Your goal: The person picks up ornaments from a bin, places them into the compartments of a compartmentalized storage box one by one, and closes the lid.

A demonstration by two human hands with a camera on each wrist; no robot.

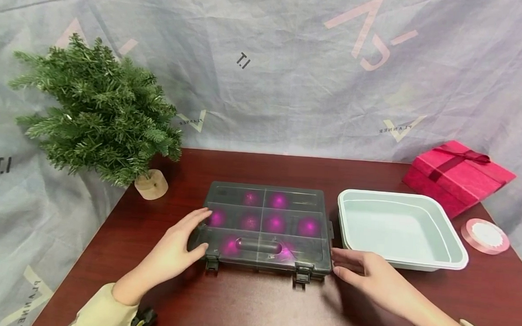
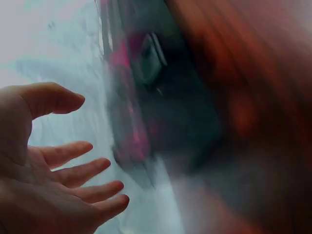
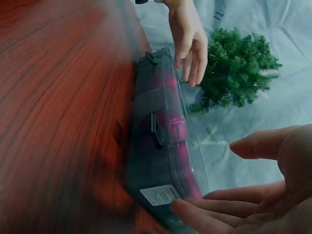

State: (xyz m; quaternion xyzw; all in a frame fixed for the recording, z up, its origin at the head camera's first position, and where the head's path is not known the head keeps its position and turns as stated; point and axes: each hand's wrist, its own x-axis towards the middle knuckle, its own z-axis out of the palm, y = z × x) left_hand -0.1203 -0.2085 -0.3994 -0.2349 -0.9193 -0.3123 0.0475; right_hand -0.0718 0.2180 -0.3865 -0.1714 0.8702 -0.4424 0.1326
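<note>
A dark see-through compartment box [image 1: 261,227] lies flat on the table with its lid down and its handle side toward me. Round magenta pieces [image 1: 277,223] show through the lid, spread over several compartments. Two latches [image 1: 303,273] jut from the front edge. At the box's left end is my left hand [image 1: 172,244], fingers spread and loosely bent; in the left wrist view a gap separates it from the box. My right hand [image 1: 372,277] is at the right end, its fingertips [image 3: 183,207] by the white label [image 3: 158,195] on the side, seemingly touching it.
A pale plastic tray [image 1: 397,263] stands just right of the box. Beyond it are a red gift box [image 1: 451,175] with a bow and a pink ribbon roll [image 1: 485,236]. A small artificial fir tree [image 1: 99,115] leans at the left on a wooden base [image 1: 151,184].
</note>
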